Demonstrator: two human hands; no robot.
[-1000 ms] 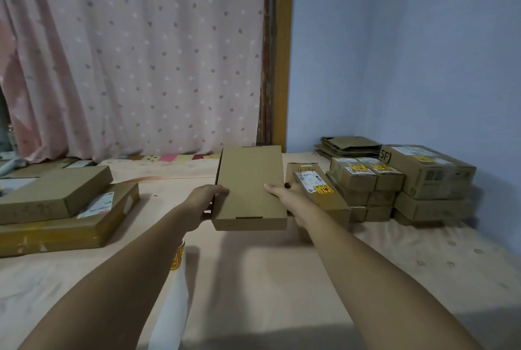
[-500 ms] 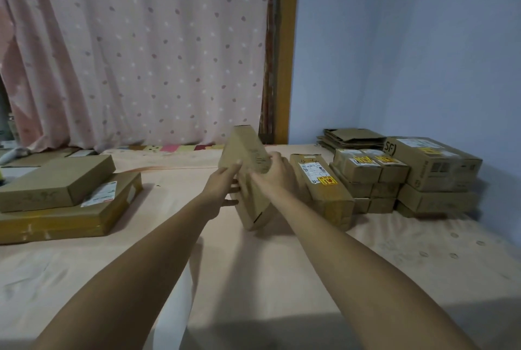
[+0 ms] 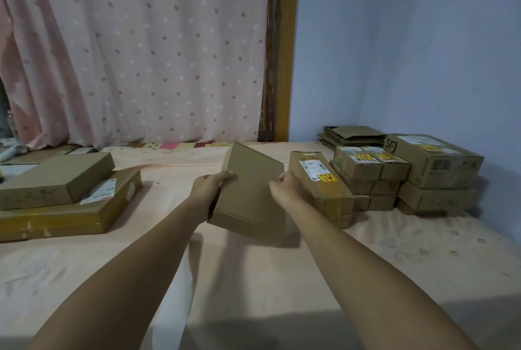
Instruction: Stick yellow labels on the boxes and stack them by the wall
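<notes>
A flat plain brown box [image 3: 252, 190] is held tilted above the bed, with no yellow label on the face I see. My left hand [image 3: 210, 187] grips its left edge. My right hand [image 3: 290, 187] is at its right edge with fingers curled on it. Just right of it lies a long box [image 3: 321, 180] bearing a yellow label. Beyond that, labelled boxes [image 3: 369, 166] and a large SF box [image 3: 435, 160] are stacked by the blue wall.
Two flat boxes [image 3: 56, 177] are stacked at the left on the peach sheet [image 3: 282, 279]. Flattened cardboard [image 3: 352, 135] lies in the corner. A white strip of label backing [image 3: 174, 307] hangs under my left forearm. A dotted pink curtain hangs behind.
The box lay flat between my hands, was tipped up on edge, and is now turned over to show another broad face, tilted.
</notes>
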